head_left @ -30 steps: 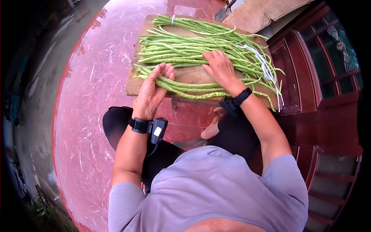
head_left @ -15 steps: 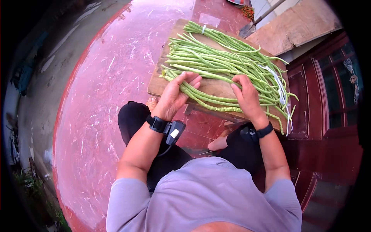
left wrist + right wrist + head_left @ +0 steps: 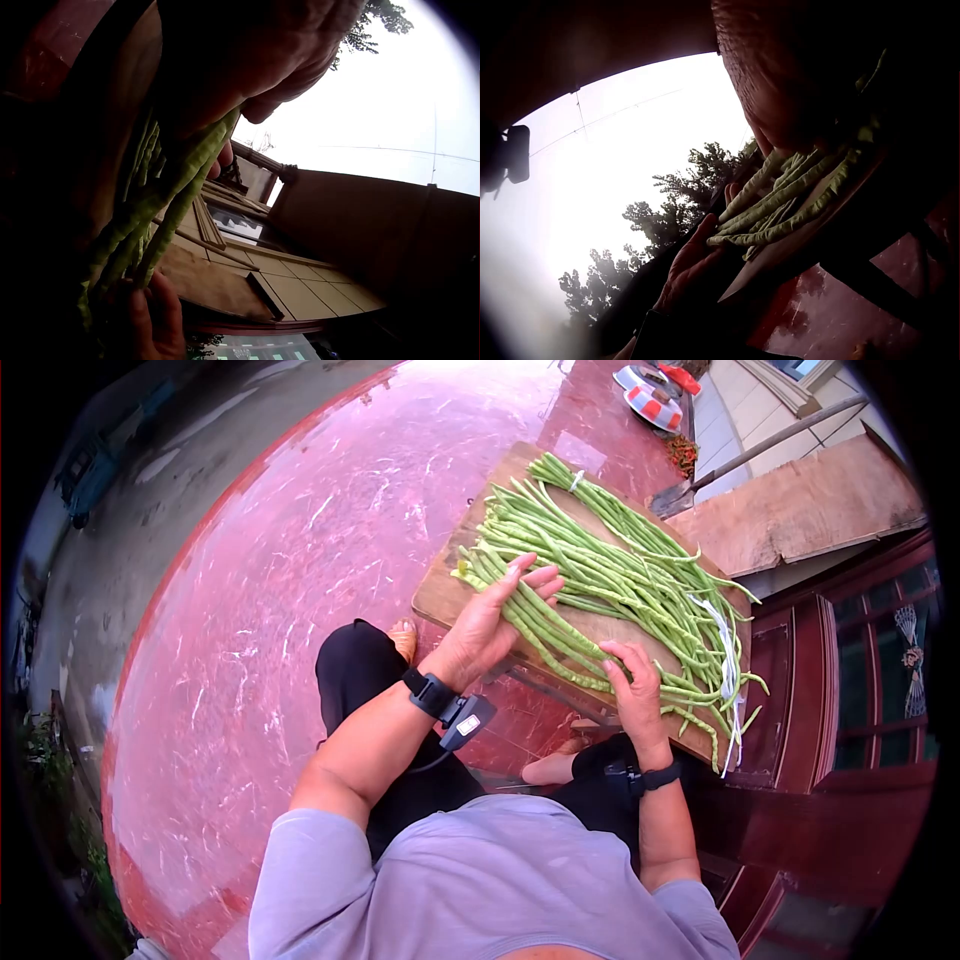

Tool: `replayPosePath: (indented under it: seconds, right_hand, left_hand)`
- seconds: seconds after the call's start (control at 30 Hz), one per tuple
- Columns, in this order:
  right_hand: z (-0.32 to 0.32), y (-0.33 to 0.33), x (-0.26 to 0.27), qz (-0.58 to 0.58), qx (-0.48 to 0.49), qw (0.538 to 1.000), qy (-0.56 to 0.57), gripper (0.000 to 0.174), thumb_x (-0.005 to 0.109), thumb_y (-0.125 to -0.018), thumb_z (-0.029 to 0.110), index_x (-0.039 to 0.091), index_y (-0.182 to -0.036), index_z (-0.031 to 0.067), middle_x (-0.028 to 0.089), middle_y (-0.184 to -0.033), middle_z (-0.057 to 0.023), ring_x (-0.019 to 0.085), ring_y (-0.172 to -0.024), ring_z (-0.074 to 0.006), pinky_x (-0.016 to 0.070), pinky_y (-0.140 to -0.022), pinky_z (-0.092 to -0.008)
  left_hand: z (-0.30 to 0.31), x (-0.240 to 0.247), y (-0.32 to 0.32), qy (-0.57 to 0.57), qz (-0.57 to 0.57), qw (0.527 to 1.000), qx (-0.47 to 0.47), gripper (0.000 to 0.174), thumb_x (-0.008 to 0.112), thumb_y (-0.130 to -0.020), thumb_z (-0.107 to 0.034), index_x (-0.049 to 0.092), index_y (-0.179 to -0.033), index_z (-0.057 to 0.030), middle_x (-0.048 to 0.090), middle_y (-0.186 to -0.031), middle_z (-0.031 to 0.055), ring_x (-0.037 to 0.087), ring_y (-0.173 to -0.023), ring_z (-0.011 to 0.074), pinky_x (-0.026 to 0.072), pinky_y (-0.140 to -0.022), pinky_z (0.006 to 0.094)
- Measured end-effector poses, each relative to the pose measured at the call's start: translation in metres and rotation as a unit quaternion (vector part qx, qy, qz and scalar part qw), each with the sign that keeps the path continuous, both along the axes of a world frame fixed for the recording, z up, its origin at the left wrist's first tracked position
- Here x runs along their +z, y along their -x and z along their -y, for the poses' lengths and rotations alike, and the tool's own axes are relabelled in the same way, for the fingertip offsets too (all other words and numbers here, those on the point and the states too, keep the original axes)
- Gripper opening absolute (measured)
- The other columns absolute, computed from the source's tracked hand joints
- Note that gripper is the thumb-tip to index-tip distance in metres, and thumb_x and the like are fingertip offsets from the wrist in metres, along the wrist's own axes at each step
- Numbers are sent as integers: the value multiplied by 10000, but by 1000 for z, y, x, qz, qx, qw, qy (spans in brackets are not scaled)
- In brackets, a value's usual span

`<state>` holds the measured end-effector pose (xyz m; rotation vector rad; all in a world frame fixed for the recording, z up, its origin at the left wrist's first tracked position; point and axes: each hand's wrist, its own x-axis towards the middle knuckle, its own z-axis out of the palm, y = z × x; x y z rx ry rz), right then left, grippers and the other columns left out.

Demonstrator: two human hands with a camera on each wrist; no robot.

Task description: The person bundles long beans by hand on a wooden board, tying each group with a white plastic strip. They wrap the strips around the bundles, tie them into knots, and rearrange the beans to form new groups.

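Several long green beans (image 3: 548, 630) are held at the near edge of a wooden tabletop (image 3: 440, 592). Toward their left ends, my left hand (image 3: 480, 628) grips them between thumb and fingers. My right hand (image 3: 638, 695) pinches the same strands farther right; its curled fingers show beside the beans (image 3: 176, 214) in the left wrist view. Beyond both hands lies a larger pile of beans (image 3: 600, 565), with white strips (image 3: 728, 650) across its right end. A separate bundle at the back has a white tie (image 3: 576, 481). In the right wrist view, beans (image 3: 780, 202) span both hands.
A wooden board (image 3: 800, 505) and a long-handled shovel (image 3: 672, 498) are at the back right. Dark red doors (image 3: 780, 700) stand right of the table. My knee (image 3: 350, 675) and bare foot (image 3: 403, 640) are below its left side, on the red floor (image 3: 250, 660).
The head view has shifted and turned, so the table appears lower and farther right, more slanted. Both hands keep to the near beans; my right hand's fingers have come in against them.
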<state>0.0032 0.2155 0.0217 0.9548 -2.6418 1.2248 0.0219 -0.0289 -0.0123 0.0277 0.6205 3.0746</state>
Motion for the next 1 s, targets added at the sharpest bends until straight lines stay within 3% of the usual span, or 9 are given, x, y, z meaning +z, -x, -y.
replayPosePath:
  seconds: [0.17,0.27,0.47,0.57,0.67,0.77,0.87,0.93,1.0]
  right_hand:
    - [-2,3,-3,-12,6,1000,-18,261,593,-871,-11,662,-1112,63,612,-979,-110,617,-912,-251,478,-794,-328]
    - [-3,3,2,-9,2,999,-44,267,594,-873,-5,662,-1118,77,608,-972,-108,619,-898,-249,480,-785,-327]
    - [-5,3,1,2,5,999,-54,249,609,-874,32,667,-1109,90,607,-982,-111,615,-901,-267,484,-785,-339]
    - [0,-1,7,-58,6,993,-104,262,635,-870,85,652,-1132,76,612,-1012,-125,608,-924,-290,484,-810,-366]
    - [21,-3,18,-161,14,981,-112,299,643,-875,135,627,-1163,53,623,-1039,-140,604,-964,-306,480,-847,-386]
    - [41,3,11,-7,52,999,-13,327,635,-888,156,600,-1186,26,633,-1061,-152,601,-1001,-313,474,-874,-386]
    - [51,8,12,98,69,993,16,268,623,-910,143,623,-1136,-2,640,-1045,-137,626,-971,-242,483,-862,-334]
    - [55,11,3,167,66,981,79,213,615,-921,108,638,-1095,-14,641,-1012,-111,629,-892,-172,489,-810,-288]
    - [56,11,0,172,48,981,75,207,618,-919,99,636,-1092,-11,643,-998,-107,625,-876,-166,490,-792,-283]
  left_hand:
    - [-2,-14,4,-31,29,999,4,445,541,-995,-299,451,-1364,-67,625,-1003,75,552,-1161,258,420,-1079,426]
    - [-6,-5,1,-42,92,994,28,441,515,-1006,-336,455,-1347,-63,650,-1050,102,598,-1087,259,438,-1042,415]
    - [-7,16,-7,-11,100,994,41,330,523,-1003,-336,518,-1198,-70,641,-1033,80,595,-1070,247,457,-1011,396]
    - [-4,-4,-2,-28,33,999,4,236,544,-996,-316,560,-1066,-92,617,-1003,38,581,-1075,213,466,-1010,410]
    - [-5,7,-5,-7,-9,1000,-18,189,558,-992,-295,560,-1040,-112,615,-974,17,585,-1036,194,469,-993,400]
    - [-4,9,-6,0,-26,999,-30,158,574,-984,-276,564,-1042,-129,620,-979,19,588,-1044,196,463,-1002,398]
    - [-5,6,-6,-29,-25,999,-20,158,583,-978,-271,559,-1041,-128,624,-994,25,588,-1051,195,461,-1005,399]
    - [-4,2,-4,-28,-44,998,-22,194,583,-978,-265,549,-1104,-123,628,-1022,34,585,-1066,199,460,-1006,400]
    - [-3,2,-5,-21,-50,998,-21,261,580,-978,-263,522,-1189,-120,631,-1057,44,577,-1095,206,452,-1019,404]
